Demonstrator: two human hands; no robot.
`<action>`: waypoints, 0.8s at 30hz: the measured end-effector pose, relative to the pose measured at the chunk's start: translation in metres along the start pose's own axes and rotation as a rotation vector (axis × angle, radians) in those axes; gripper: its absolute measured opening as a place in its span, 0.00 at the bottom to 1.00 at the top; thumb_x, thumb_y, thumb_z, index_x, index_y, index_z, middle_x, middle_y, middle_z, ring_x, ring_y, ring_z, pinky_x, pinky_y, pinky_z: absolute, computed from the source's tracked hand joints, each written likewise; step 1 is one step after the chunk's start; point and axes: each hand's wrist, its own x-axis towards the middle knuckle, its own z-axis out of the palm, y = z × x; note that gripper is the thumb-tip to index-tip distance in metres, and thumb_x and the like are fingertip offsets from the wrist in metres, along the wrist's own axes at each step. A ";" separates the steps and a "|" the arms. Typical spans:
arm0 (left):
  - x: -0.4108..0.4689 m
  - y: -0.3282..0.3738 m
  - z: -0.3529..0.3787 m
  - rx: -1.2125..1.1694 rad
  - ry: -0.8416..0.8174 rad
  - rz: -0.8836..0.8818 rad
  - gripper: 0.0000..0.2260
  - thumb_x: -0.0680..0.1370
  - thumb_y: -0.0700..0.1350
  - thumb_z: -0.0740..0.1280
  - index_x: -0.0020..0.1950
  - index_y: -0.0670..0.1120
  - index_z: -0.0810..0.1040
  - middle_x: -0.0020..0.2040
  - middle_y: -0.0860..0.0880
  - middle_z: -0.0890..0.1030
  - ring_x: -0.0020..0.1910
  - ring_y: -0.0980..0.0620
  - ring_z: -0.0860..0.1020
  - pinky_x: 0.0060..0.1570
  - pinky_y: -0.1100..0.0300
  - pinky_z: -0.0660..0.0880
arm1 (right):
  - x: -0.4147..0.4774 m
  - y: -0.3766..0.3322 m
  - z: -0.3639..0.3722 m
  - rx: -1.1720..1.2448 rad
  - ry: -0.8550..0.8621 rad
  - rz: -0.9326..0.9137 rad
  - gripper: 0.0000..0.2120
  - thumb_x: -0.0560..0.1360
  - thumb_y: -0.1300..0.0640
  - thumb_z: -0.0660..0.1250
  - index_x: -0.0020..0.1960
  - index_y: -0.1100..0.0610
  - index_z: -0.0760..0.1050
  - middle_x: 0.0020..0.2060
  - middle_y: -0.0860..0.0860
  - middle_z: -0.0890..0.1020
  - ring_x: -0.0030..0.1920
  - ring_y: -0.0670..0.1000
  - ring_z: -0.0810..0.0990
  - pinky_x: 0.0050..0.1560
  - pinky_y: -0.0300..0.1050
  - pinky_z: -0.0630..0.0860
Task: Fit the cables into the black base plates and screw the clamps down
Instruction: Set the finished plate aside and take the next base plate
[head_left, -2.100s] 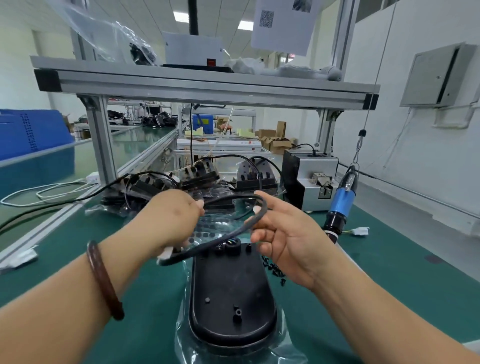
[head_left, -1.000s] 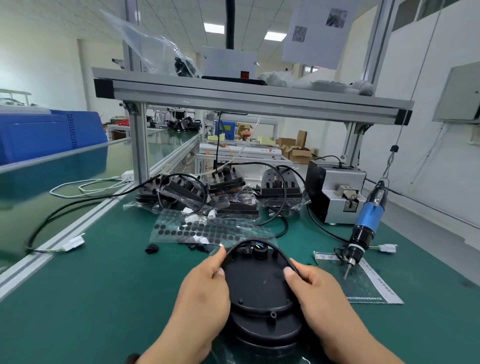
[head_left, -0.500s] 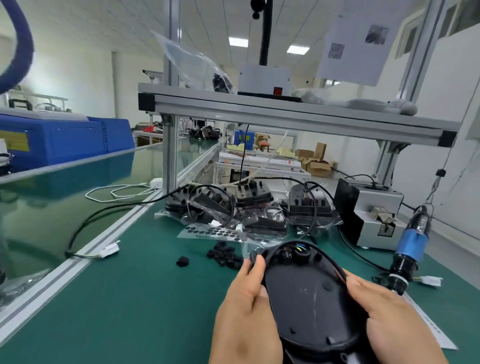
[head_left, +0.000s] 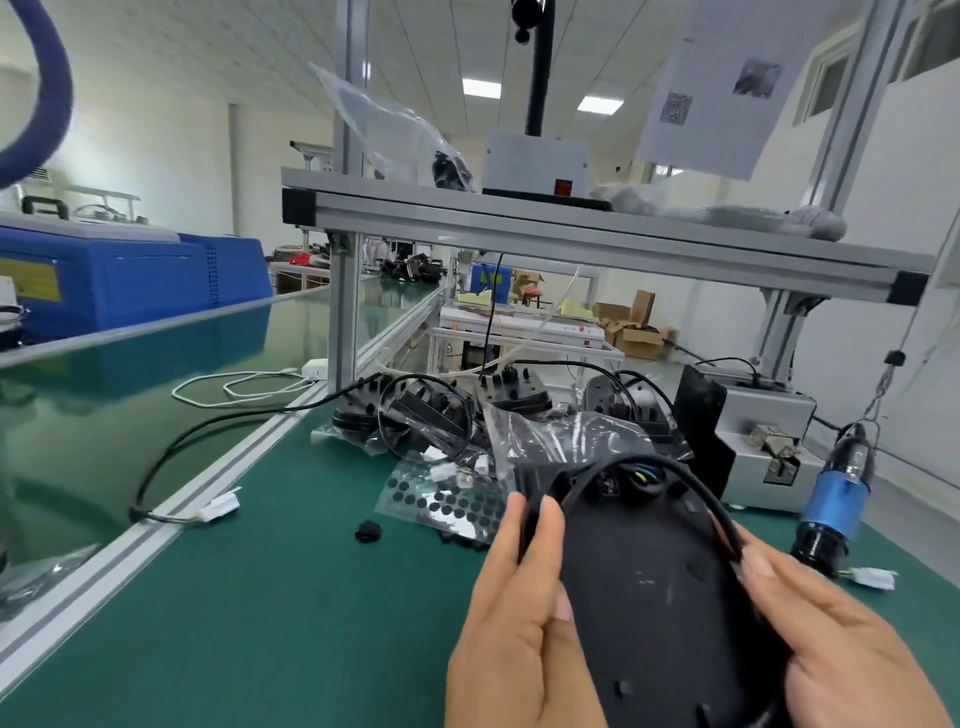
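Black plastic base plate (head_left: 649, 587) is held tilted above the green table (head_left: 260, 597), gripped by its edges between both hands. Left hand (head_left: 519, 597) pinches the cable (head_left: 709, 501) against the plate's left rim. Right hand (head_left: 841, 644) curls round the right rim, thumb pressing the same cable down. The cable arcs over the plate's far end, where coloured wire ends show. Judgement: this two-sided grip holds the cable seated along the rim during routing. No fastened clamp is visible. Blue screwdriver (head_left: 836, 499) sits untouched at the right, near enough for the fastening step.
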 end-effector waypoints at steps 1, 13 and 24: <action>0.003 0.005 0.003 -0.060 -0.051 -0.041 0.20 0.80 0.43 0.61 0.70 0.58 0.66 0.71 0.62 0.63 0.65 0.68 0.63 0.59 0.79 0.54 | 0.007 0.003 0.004 -0.013 -0.049 0.029 0.17 0.74 0.69 0.64 0.37 0.52 0.85 0.28 0.42 0.83 0.27 0.34 0.79 0.29 0.26 0.73; 0.060 0.000 -0.116 -0.005 0.386 0.090 0.16 0.80 0.43 0.62 0.61 0.63 0.72 0.70 0.67 0.64 0.68 0.68 0.62 0.73 0.54 0.58 | 0.046 0.041 0.204 0.073 -0.596 0.296 0.11 0.79 0.62 0.62 0.55 0.61 0.82 0.50 0.56 0.85 0.52 0.56 0.83 0.58 0.54 0.78; 0.080 0.016 -0.255 0.014 0.942 0.174 0.19 0.80 0.46 0.62 0.70 0.59 0.68 0.71 0.67 0.62 0.70 0.65 0.61 0.73 0.52 0.58 | -0.014 0.031 0.403 0.117 -1.141 0.376 0.12 0.78 0.62 0.61 0.55 0.68 0.79 0.49 0.59 0.82 0.49 0.57 0.80 0.52 0.52 0.75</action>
